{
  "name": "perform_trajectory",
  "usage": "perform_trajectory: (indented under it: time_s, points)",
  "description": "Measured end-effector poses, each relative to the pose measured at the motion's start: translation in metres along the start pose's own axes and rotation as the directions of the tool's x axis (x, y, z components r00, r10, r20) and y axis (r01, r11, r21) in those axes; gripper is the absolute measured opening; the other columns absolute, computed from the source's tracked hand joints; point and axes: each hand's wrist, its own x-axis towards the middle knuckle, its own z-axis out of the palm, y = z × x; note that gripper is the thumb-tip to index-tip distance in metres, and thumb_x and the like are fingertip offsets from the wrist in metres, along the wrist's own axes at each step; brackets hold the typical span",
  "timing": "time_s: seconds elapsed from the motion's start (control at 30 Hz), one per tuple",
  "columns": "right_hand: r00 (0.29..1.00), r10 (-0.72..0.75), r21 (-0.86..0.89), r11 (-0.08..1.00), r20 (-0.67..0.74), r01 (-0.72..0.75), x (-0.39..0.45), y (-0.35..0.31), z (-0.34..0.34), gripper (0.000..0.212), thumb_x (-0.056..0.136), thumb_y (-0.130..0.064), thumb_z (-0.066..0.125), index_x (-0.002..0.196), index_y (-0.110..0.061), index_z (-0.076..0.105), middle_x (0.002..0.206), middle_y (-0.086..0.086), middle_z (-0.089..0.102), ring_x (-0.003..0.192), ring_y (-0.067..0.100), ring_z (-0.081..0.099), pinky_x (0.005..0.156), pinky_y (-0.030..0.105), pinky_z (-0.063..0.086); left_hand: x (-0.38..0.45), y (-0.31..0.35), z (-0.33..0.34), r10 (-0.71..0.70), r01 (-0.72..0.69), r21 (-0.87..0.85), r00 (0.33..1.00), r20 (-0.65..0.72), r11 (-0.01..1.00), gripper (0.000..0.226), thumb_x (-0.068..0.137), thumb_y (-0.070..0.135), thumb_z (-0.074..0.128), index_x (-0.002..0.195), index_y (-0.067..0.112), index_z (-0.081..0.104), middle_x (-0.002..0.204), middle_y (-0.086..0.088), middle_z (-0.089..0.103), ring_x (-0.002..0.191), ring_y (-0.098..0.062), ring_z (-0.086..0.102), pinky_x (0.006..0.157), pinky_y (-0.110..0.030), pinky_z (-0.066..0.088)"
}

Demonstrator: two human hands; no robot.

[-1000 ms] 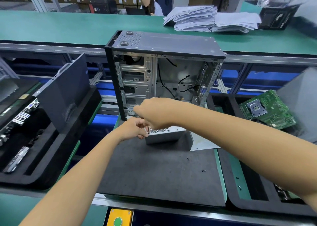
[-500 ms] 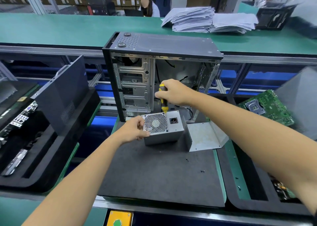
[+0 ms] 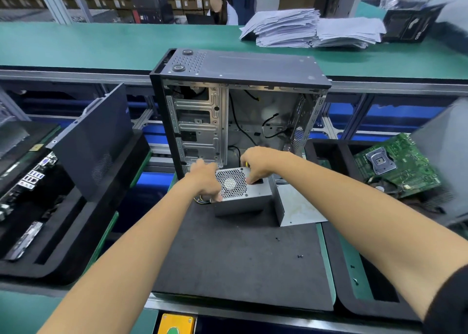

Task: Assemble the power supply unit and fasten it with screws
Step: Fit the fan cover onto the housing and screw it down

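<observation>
Grey power supply (image 3: pixel 243 199) — socket hidden by right hand (image 3: pixel 260 163), left hand (image 3: pixel 205 181) blurred

Both arms stretched forward, bare to the elbows, converging at centre. Left hand (image 3: pixel 205 180) blurred, palm down, fingers curled over a left edge. Right hand (image 3: pixel 262 163) knuckles up, fingers bent down in a grip, a sliver of yellow showing at the thumb. Dark sleeve at right upper arm.
</observation>
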Motion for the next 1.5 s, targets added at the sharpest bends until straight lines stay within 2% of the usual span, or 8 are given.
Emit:
perform_trajectory:
  time_s: [0.33, 0.47, 0.63, 0.97, 1.1, 1.3, 1.4, 1.5]
  points:
    - [0.994, 0.029, 0.034, 0.999, 0.102, -0.033, -0.011, -0.013, -0.004, 0.046, 0.062, -0.041, 0.088, 0.081, -0.007, 0.063, 0.074, 0.002, 0.062, 0.073, 0.021, 0.059, 0.049, 0.025, 0.039, -0.004, 0.007, 0.001, 0.199, -0.221, 0.218, 0.973, 0.119, 0.951, 0.083, 0.055, 0.040, 0.091, 0.124, 0.024, 0.048, 0.126, -0.004, 0.045, 0.114, -0.026, 0.045, 0.092, -0.040, 0.038]
    - [0.993, -0.014, -0.014, 1.000, 0.118, 0.015, -0.022, -0.019, 0.006, 0.045, 0.059, -0.036, 0.091, 0.065, -0.013, 0.052, 0.069, 0.001, 0.058, 0.069, 0.020, 0.056, 0.048, 0.025, 0.038, -0.007, 0.008, 0.013, 0.383, -0.384, -0.012, 0.916, 0.120, 0.923, 0.042, 0.067, 0.039, 0.085, 0.087, 0.011, 0.060, 0.086, -0.002, 0.064, 0.079, -0.021, 0.057, 0.065, -0.032, 0.040]
    - [0.991, -0.059, -0.037, 0.997, 0.122, 0.064, -0.029, -0.029, 0.012, 0.046, 0.061, -0.044, 0.088, 0.072, -0.008, 0.061, 0.069, 0.003, 0.061, 0.065, 0.021, 0.056, 0.049, 0.025, 0.041, -0.016, 0.004, 0.015, 0.434, -0.437, 0.076, 0.899, 0.050, 0.896, 0.052, 0.062, 0.044, 0.086, 0.062, 0.013, 0.045, 0.057, 0.000, 0.047, 0.055, -0.019, 0.041, 0.054, -0.032, 0.030]
    - [0.957, -0.091, 0.167, 0.985, 0.274, 0.046, -0.027, -0.039, 0.051, 0.039, 0.074, -0.032, 0.080, 0.090, 0.001, 0.069, 0.077, 0.012, 0.061, 0.070, 0.025, 0.055, 0.064, 0.037, 0.050, -0.027, -0.017, 0.065, 0.526, -0.489, 0.370, 0.850, 0.000, 0.790, 0.040, 0.073, 0.043, 0.076, 0.095, 0.016, 0.056, 0.101, -0.003, 0.062, 0.096, -0.027, 0.059, 0.067, -0.033, 0.036]
    - [0.912, -0.130, 0.275, 0.961, 0.389, 0.019, -0.026, -0.034, 0.053, 0.010, 0.080, -0.026, 0.076, 0.083, -0.019, 0.071, 0.069, 0.009, 0.058, 0.050, 0.020, 0.044, 0.045, 0.022, 0.038, -0.029, -0.024, 0.085, 0.546, -0.532, 0.355, 0.835, 0.070, 0.768, 0.040, 0.075, 0.038, 0.075, 0.100, 0.016, 0.053, 0.109, -0.002, 0.060, 0.101, -0.025, 0.057, 0.070, -0.034, 0.036]
    - [0.981, 0.191, 0.272, 0.944, 0.019, -0.189, -0.024, 0.007, 0.028, 0.018, 0.081, -0.011, 0.062, 0.065, -0.003, 0.059, 0.059, 0.015, 0.056, 0.055, 0.022, 0.045, 0.053, 0.027, 0.040, -0.017, -0.032, 0.054, 0.505, -0.506, 0.020, 0.861, 0.057, 0.862, 0.030, 0.087, 0.050, 0.061, 0.078, 0.021, 0.060, 0.079, 0.007, 0.062, 0.076, -0.015, 0.058, 0.069, -0.033, 0.048]
    - [0.955, 0.296, 0.230, 0.931, -0.019, -0.284, -0.028, 0.022, 0.031, 0.038, 0.085, -0.007, 0.053, 0.053, -0.010, 0.033, 0.052, 0.008, 0.030, 0.050, 0.021, 0.026, 0.049, 0.028, 0.024, -0.007, -0.030, 0.041, 0.476, -0.475, 0.039, 0.869, -0.139, 0.879, 0.017, 0.094, 0.031, 0.055, 0.081, 0.021, 0.060, 0.081, 0.008, 0.060, 0.078, -0.014, 0.057, 0.073, -0.035, 0.051]
    - [0.945, 0.328, 0.209, 0.924, 0.007, -0.322, -0.030, 0.027, 0.040, 0.030, 0.087, -0.007, 0.051, 0.059, -0.007, 0.040, 0.058, 0.010, 0.038, 0.059, 0.024, 0.034, 0.055, 0.027, 0.032, 0.002, -0.017, 0.040, 0.487, -0.490, 0.029, 0.855, -0.181, 0.871, 0.009, 0.093, 0.024, 0.055, 0.089, 0.020, 0.061, 0.089, 0.007, 0.058, 0.087, -0.015, 0.056, 0.076, -0.031, 0.048]
